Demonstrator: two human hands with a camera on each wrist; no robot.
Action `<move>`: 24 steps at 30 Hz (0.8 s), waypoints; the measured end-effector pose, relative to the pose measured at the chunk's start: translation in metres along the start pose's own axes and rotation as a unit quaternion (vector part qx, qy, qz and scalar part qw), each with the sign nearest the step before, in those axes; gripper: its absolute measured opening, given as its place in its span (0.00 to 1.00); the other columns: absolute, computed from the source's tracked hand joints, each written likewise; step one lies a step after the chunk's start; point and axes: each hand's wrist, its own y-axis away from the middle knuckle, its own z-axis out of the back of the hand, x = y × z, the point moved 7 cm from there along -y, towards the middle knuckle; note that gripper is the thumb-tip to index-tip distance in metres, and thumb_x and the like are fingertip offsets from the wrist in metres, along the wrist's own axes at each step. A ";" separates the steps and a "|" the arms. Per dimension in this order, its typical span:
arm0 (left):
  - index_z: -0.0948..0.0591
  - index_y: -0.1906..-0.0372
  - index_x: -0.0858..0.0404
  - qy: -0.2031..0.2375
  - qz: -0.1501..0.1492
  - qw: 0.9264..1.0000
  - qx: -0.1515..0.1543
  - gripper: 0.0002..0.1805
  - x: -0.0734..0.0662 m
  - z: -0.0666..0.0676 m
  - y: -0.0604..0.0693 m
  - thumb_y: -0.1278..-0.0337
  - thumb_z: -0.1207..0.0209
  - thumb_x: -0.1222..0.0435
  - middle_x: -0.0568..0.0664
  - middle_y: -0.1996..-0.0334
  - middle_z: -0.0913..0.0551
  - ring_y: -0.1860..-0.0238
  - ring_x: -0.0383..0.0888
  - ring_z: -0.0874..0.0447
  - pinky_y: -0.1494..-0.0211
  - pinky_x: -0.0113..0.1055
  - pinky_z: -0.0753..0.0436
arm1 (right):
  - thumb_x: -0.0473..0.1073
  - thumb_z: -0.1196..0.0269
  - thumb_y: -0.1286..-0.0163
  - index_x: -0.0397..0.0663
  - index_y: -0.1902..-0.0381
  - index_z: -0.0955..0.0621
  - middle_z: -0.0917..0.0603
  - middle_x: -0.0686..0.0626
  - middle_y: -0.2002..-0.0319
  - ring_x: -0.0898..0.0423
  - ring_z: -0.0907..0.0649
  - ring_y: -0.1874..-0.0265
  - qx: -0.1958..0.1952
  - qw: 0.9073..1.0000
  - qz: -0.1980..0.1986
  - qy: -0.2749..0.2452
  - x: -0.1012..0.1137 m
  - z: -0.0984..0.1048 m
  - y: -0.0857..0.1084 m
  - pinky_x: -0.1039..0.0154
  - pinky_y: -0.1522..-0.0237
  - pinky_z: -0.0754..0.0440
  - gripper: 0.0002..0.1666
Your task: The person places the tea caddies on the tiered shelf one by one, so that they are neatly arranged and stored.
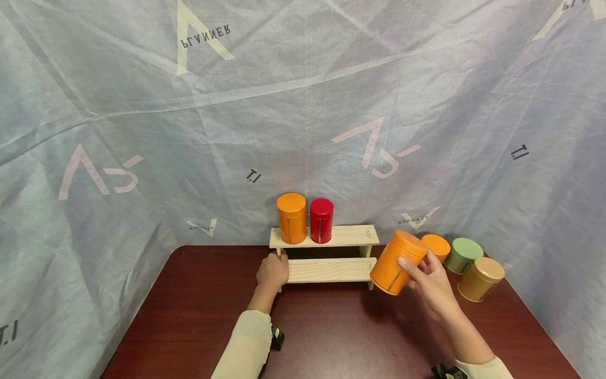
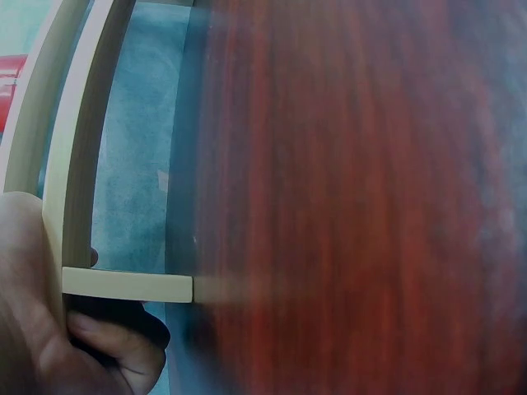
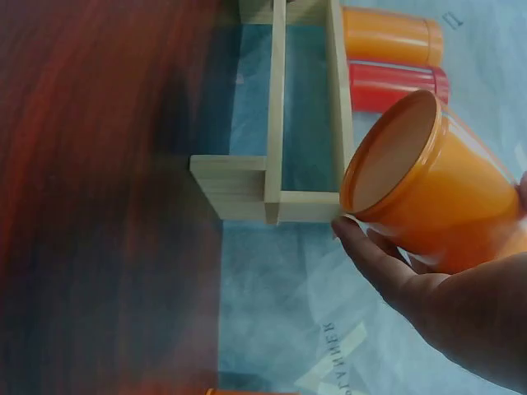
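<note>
My right hand (image 1: 434, 287) holds a large orange tin (image 1: 396, 264) tilted above the table, just off the right end of a two-step wooden rack (image 1: 329, 270). In the right wrist view the bottom of this tin (image 3: 395, 160) faces the camera. At the rack's left end, my left hand (image 1: 273, 273) grips the lower step; the left wrist view shows thumb and fingers around the wooden end (image 2: 70, 214). On the upper step stand another orange tin (image 1: 292, 223) and, to its right, a smaller red tin (image 1: 321, 222). The lower step carries nothing.
Right of the rack, an orange-lidded tin (image 1: 435, 245), a green tin (image 1: 464, 257) and a gold tin (image 1: 480, 280) stand near the table's right edge. A grey printed cloth (image 1: 303, 116) hangs behind the dark red-brown table (image 1: 326, 337).
</note>
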 end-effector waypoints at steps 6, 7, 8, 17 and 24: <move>0.22 0.72 0.60 0.000 0.001 1.000 0.004 0.26 0.000 0.000 0.000 0.17 0.58 0.51 0.53 0.84 0.22 0.87 0.49 0.23 0.83 0.42 0.26 | 0.38 0.43 0.17 0.59 0.25 0.36 0.18 0.58 0.42 0.60 0.11 0.48 0.006 1.000 0.018 0.005 0.006 -0.010 -0.008 0.55 0.54 0.08 0.29; 0.22 0.72 0.60 0.000 0.000 1.000 0.003 0.26 0.000 0.000 0.000 0.17 0.57 0.51 0.53 0.84 0.22 0.87 0.49 0.22 0.83 0.42 0.26 | 0.39 0.43 0.17 0.60 0.24 0.37 0.18 0.58 0.41 0.60 0.11 0.48 0.005 1.000 0.020 0.007 0.007 -0.011 -0.009 0.55 0.54 0.08 0.29; 0.22 0.72 0.60 0.000 0.001 1.000 0.003 0.25 0.001 0.000 0.000 0.17 0.57 0.51 0.53 0.84 0.22 0.87 0.49 0.23 0.83 0.42 0.26 | 0.39 0.43 0.17 0.60 0.25 0.37 0.19 0.58 0.41 0.61 0.11 0.48 0.004 1.000 0.022 0.008 0.007 -0.012 -0.009 0.56 0.55 0.08 0.29; 0.23 0.72 0.60 0.001 -0.001 1.000 0.001 0.25 0.002 -0.002 -0.001 0.17 0.57 0.52 0.53 0.83 0.22 0.86 0.50 0.23 0.83 0.42 0.27 | 0.38 0.39 0.20 0.59 0.26 0.36 0.19 0.61 0.42 0.66 0.14 0.49 -0.023 0.998 0.043 0.041 0.008 -0.020 -0.016 0.65 0.54 0.11 0.31; 0.23 0.73 0.59 -0.002 0.002 1.000 0.003 0.26 0.002 -0.001 -0.003 0.18 0.57 0.51 0.53 0.84 0.22 0.87 0.49 0.22 0.82 0.42 0.26 | 0.35 0.35 0.23 0.51 0.19 0.41 0.19 0.66 0.39 0.70 0.17 0.42 -0.032 0.988 0.093 0.115 0.011 -0.025 -0.024 0.74 0.44 0.16 0.42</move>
